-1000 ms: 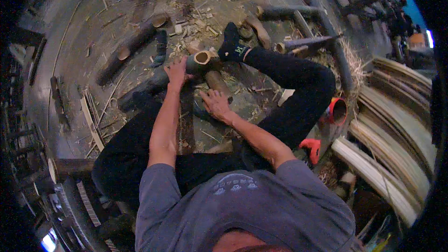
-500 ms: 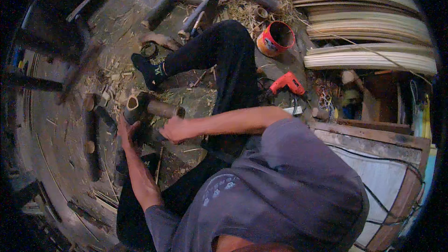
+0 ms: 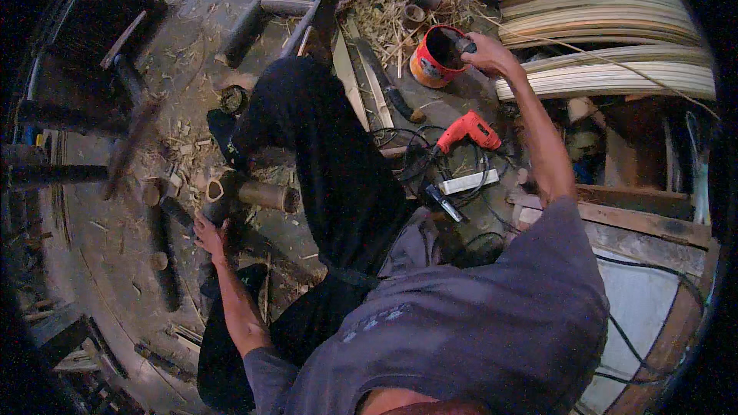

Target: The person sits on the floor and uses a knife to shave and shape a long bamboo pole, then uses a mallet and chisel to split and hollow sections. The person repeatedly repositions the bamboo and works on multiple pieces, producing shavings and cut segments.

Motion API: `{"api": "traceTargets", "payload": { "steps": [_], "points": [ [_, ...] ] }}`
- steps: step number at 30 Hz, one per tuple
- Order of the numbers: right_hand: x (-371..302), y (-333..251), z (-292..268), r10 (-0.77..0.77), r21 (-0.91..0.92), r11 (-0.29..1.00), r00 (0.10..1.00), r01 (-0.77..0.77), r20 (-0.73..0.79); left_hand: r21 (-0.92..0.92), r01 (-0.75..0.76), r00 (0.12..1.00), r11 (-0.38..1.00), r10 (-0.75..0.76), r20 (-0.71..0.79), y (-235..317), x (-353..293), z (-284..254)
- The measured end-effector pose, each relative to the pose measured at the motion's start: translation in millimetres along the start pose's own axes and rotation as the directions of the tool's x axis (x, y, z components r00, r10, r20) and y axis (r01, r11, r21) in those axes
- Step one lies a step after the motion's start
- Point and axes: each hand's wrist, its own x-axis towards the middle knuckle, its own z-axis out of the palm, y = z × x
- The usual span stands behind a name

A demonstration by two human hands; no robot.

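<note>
Left hand: open, fingers and thumb spread across the dark, round, hollow tube with a pale cut end, just below its opening. Looks like wood or bamboo. Tube sits low over the floor, cut end up, beside the short brown round log. Far end hidden by my forearm and leg; can't tell what supports it.

Right hand: out at the rim of the red-and-orange round bucket, fingers closed on a dark grey, rounded stub. Most of the stub is covered, so can't tell what it is. Bucket stands near the red power drill, pale bundled strips to its right.

Handling, my read: tube is stiff and thick-walled, moderate weight for its size, not fragile. The round body would want to roll, and the skin may be slick. Best hold is a wide span over the top, thumb one side, fingers the other, back from the cut edge, which could be sharp or splintery. Stub looks hard, light enough for one hand; take it round the exposed end. Bucket wall looks thin and probably light; if moving it, hold the rim, since a pull on one side could tip it.
</note>
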Motion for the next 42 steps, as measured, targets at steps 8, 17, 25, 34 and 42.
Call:
{"api": "traceTargets", "payload": {
  "steps": [8,17,25,34,42],
  "points": [
    [104,39,86,0.015,-0.476,0.878,0.993,0.043,0.117,-0.068,-0.029,0.997,0.997,0.024,-0.069,26,-31,0],
    [115,71,121,0.186,0.149,0.963,0.955,-0.224,0.233,-0.065,0.061,0.998,0.996,-0.06,0.019,-2,-19,-25],
    [-22,-14,-20,0.072,0.426,0.891,0.879,0.155,-0.471,-0.121,0.188,0.982,0.975,-0.186,0.03,39,10,-11],
    [-75,-281,-52,-0.25,0.916,-0.263,0.895,0.304,-0.369,-0.026,0.209,0.91,0.978,-0.204,-0.362,36,-2,13],
    [-76,-482,76,-0.52,0.813,0.11,0.73,0.572,-0.443,-0.004,0.234,0.946,0.972,-0.228,-0.228,44,-3,-3]
  ]
}}
